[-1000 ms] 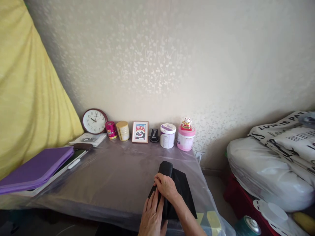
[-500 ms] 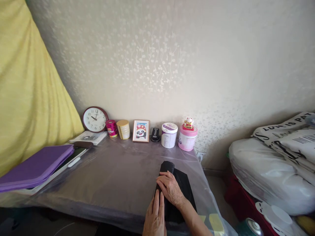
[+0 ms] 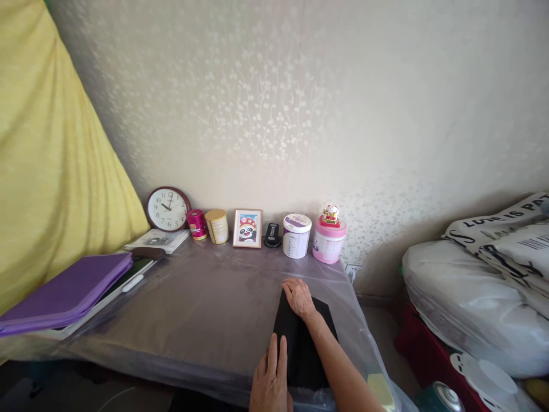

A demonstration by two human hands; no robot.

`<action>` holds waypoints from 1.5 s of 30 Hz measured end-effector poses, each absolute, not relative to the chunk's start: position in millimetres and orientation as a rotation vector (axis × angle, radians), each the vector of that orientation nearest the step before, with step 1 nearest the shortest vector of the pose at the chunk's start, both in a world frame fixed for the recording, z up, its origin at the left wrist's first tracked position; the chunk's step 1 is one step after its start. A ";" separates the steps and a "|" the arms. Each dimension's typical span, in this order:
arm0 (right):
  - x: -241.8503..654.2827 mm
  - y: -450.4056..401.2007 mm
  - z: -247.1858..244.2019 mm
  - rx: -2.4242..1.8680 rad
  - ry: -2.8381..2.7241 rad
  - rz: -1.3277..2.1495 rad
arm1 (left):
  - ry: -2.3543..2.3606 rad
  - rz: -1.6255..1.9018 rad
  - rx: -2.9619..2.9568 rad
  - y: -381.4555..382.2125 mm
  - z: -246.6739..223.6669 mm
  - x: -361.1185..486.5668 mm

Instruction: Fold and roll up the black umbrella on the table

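A black folded cloth (image 3: 293,349) lies near the right end of the table; whether it is a bag or a plain piece I cannot tell. My left hand (image 3: 271,372) rests along its near left edge, fingers stretched out. Over the cloth's far end lies my right hand (image 3: 299,296), palm down, its fingers bent slightly over the far left corner. A long strip on the cloth's left side is folded over, and the right part lies flat beneath my right forearm.
Purple folded cloth (image 3: 71,289) lies at the left on a white board. Along the wall stand a clock (image 3: 168,209), tins, a framed panda picture (image 3: 247,228), a white tub (image 3: 296,236) and a pink tub (image 3: 329,241). Right of the table is a bulky bag (image 3: 467,303).
My right hand has moved away from my left hand, up to the cloth's far end. The raised far end of the fold now looks flatter. My left hand has stayed about in place.
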State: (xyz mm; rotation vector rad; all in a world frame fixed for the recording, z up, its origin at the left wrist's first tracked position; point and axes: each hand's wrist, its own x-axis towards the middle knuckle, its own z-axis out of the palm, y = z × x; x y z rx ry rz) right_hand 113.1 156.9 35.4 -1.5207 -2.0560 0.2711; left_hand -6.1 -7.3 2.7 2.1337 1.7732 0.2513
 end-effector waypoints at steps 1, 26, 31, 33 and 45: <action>117.0 158.0 35.1 -1.553 -2.016 0.262 | 1.790 0.251 2.137 -8.5 4.1 -5.3; 202.2 52.7 22.0 -1.865 -1.472 0.531 | 1.761 0.329 2.158 -21.4 13.2 -3.8; 194.7 51.0 23.2 -1.768 -1.472 0.510 | 1.778 0.337 2.182 -21.4 9.5 -2.9; 191.1 51.5 25.8 -1.712 -1.464 0.521 | 1.782 0.337 2.183 -21.1 9.2 -3.1; 134.0 78.3 52.0 -1.470 -1.468 0.755 | 1.812 0.241 2.142 -18.8 11.2 0.1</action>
